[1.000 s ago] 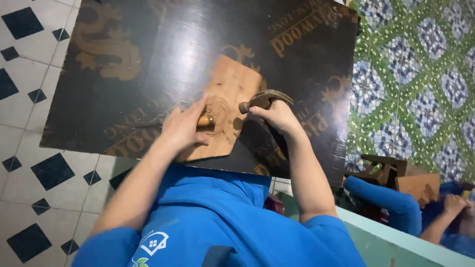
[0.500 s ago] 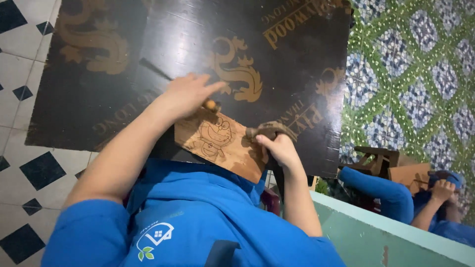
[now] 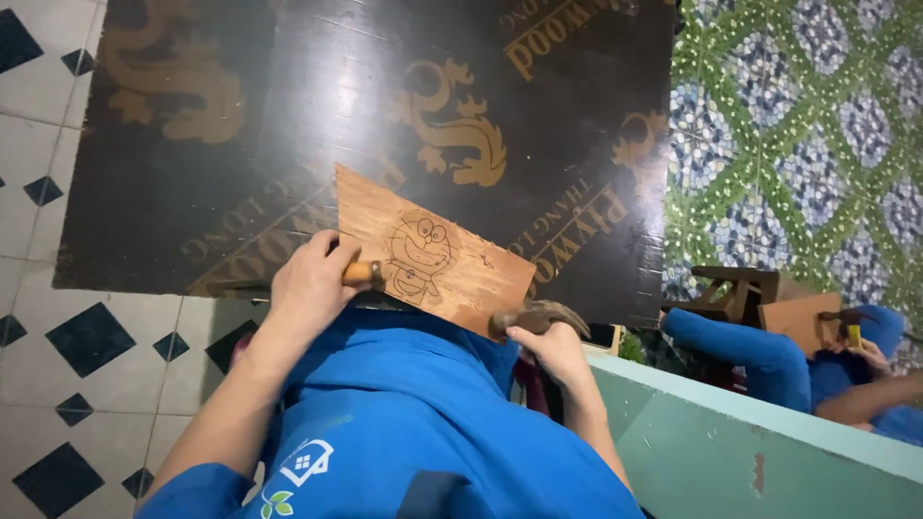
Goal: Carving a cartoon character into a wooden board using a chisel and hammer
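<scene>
Broadly, a dark plywood sheet (image 3: 288, 115) lies flat and fills most of the view; its left and near edges meet white floor tile (image 3: 96, 404) with black diamond insets, its right edge meets green patterned flooring (image 3: 817, 125). Most of the sheet's upper surface is bare, open room above the work. A pale green bench edge (image 3: 750, 452) crosses the lower right corner.

Small wooden board (image 3: 433, 255), carved with a cartoon figure, sits tilted at the sheet's near edge, close to the blue-clad body. Left hand (image 3: 310, 284) is closed around a wooden-handled tool (image 3: 362, 272) touching the board's left side. Right hand (image 3: 553, 348) grips a hammer (image 3: 538, 315), head at the board's lower right corner.

Far right: another person's blue sleeve (image 3: 750, 351), near a second board. No containers seen.
</scene>
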